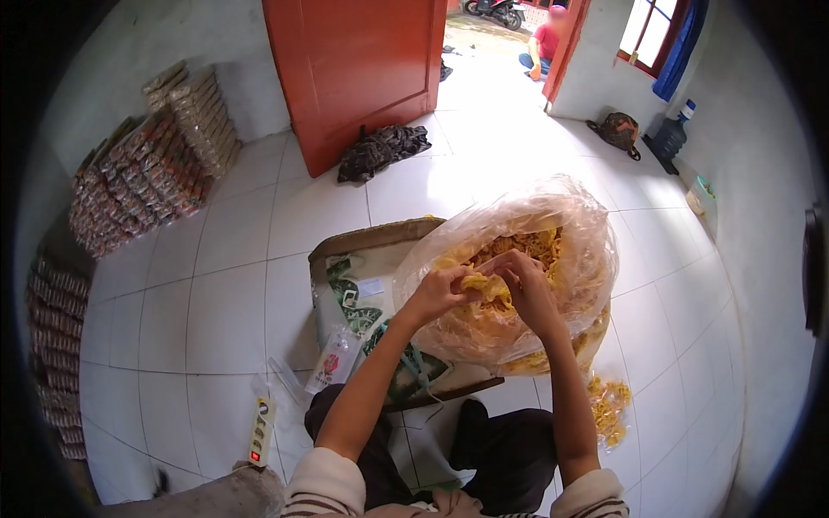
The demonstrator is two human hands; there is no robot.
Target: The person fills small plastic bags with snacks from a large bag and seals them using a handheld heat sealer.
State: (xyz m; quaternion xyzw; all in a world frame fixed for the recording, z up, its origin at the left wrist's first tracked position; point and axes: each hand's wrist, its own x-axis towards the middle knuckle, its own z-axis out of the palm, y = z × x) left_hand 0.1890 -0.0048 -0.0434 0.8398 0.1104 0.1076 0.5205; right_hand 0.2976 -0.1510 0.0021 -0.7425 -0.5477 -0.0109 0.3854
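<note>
A large clear plastic bag point(591, 246) full of yellow-orange snack pieces point(540, 246) stands open in front of me, partly on a low padded surface point(393, 250). Over its opening, my left hand point(439, 295) is closed on the edge of a small clear packet point(494, 293) with yellow pieces in it. My right hand point(522, 281) pinches the packet's other side, close to the left. Printed plastic packaging point(335, 358) lies on the padded surface left of my left forearm.
Stacks of packed goods point(142, 173) line the left wall. A power strip point(262, 432) lies at lower left, filled packets point(609, 410) at lower right. A black bag point(384, 153) sits by the red door point(358, 69). A person point(542, 43) sits outside.
</note>
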